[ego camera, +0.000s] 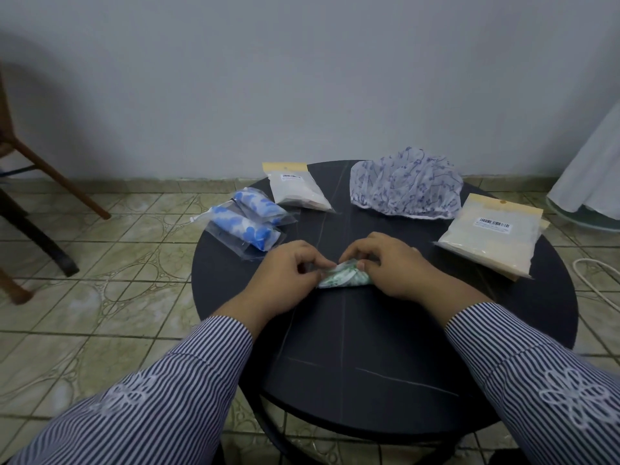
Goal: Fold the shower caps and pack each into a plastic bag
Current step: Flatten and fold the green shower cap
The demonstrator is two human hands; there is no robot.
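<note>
Where both hands (pixel 339 268) pinch: green-patterned shower cap (pixel 344 278).

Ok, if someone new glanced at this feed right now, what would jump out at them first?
Probably both hands, left hand and right hand, pinching a small folded green-patterned shower cap at the middle of the round black table. Behind them, an unfolded purple-patterned shower cap sits puffed up at the far edge. At far left lie two blue-patterned caps already bagged.
</note>
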